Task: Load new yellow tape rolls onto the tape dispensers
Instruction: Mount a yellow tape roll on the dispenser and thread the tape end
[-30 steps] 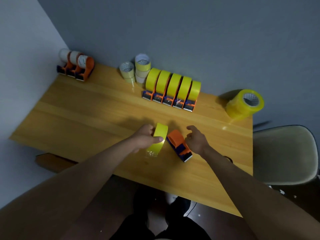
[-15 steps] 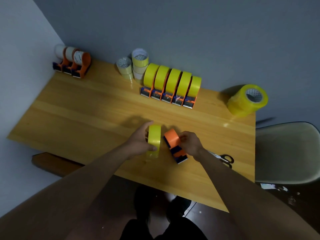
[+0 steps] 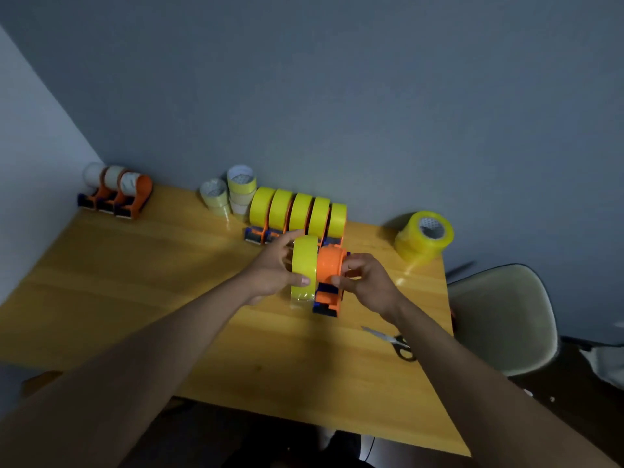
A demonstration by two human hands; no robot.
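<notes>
My left hand (image 3: 270, 270) grips a yellow tape roll (image 3: 304, 265), held on edge above the wooden table (image 3: 135, 298). Right beside it, touching its right side, is an orange and blue tape dispenser (image 3: 329, 282), which my right hand (image 3: 366, 282) holds lifted off the table. Behind them, several dispensers loaded with yellow rolls (image 3: 299, 212) stand in a row by the wall. Three orange dispensers with near-empty white cores (image 3: 116, 192) stand at the back left corner.
A stack of wrapped yellow rolls (image 3: 423, 239) lies at the back right. Used pale rolls (image 3: 229, 194) are stacked left of the loaded row. Scissors (image 3: 393, 342) lie near the table's right edge. A beige chair (image 3: 503, 319) stands to the right.
Both hands have lifted off the table and come together. The roll now stands against the dispenser's side, and the dispenser is turned upright in my right hand.
</notes>
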